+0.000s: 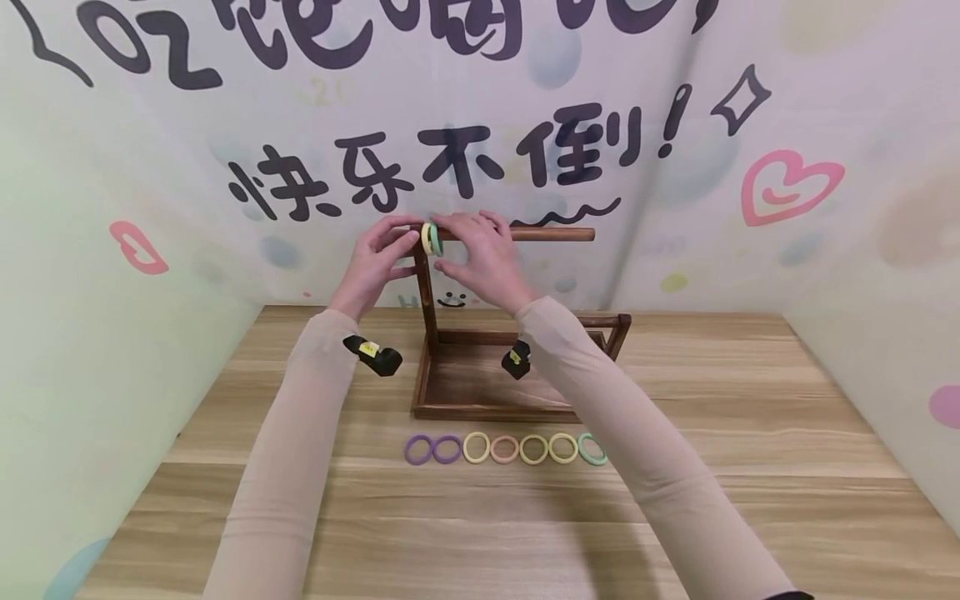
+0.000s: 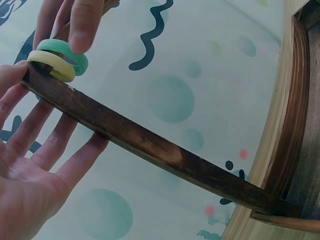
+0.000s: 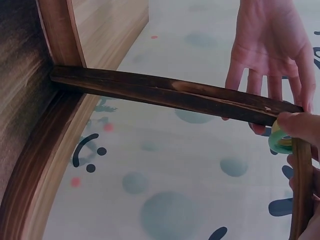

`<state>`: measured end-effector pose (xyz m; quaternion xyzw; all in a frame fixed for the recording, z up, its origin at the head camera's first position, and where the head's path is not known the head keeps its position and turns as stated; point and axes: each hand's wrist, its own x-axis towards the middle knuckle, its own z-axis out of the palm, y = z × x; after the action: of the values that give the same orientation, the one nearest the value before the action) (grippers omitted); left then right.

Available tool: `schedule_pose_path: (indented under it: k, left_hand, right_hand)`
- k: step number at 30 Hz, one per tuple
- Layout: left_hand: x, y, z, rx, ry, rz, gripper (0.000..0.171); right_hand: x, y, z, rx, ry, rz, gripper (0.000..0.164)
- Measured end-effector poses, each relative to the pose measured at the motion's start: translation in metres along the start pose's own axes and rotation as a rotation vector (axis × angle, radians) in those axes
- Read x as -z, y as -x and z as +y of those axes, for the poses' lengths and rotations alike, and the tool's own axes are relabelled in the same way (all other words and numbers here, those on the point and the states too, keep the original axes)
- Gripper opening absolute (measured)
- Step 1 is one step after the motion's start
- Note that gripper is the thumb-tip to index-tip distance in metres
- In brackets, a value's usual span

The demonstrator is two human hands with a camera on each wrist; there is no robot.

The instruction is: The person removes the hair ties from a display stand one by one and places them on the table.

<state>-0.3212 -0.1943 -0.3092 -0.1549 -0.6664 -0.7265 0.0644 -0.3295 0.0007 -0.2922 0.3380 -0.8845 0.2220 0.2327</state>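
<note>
A dark wooden rack [image 1: 424, 287] has a tall post with a horizontal bar [image 1: 555, 235] at its top. A pale yellow ring [image 2: 52, 67] and a mint green ring [image 2: 60, 47] hang side by side on the bar, close to the post. My left hand [image 1: 375, 254] has its fingers straight behind the post's top, the thumb tip right by the yellow ring. My right hand [image 1: 483, 254] reaches around the bar from the right, thumb and fingertips at the green ring's edge. Some right fingers are hidden behind the bar in the left wrist view.
The rack's tray base [image 1: 495, 412] stands on the wood-grain table [image 1: 465, 533], with a low rail [image 1: 618, 333] at its right. In front lie several rings in a row, including a purple ring [image 1: 418, 450] and a pink ring [image 1: 504, 450]. A printed wall sheet [image 1: 675, 267] rises behind.
</note>
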Motion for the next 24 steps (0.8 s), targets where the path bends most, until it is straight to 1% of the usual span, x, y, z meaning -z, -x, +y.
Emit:
schedule_pose_path:
  k: [5,14,24]
  left_hand:
    - [-0.0001,0.0004,0.0001,0.005,-0.006,0.006,0.019]
    - [-0.0001,0.0002,0.0005,0.004,0.011,0.002,0.019]
    - [-0.0006,0.0,-0.0007,0.011,0.01,0.009,0.02]
  right_hand:
    - [-0.0039,0.0001,-0.0013,-0.006,0.028,0.033,0.057]
    - [-0.0087,0.0004,-0.0038,-0.003,0.016,0.118,0.05]
    - [-0.0086,-0.0001,-0.0053,-0.041,-0.021,0.142,0.046]
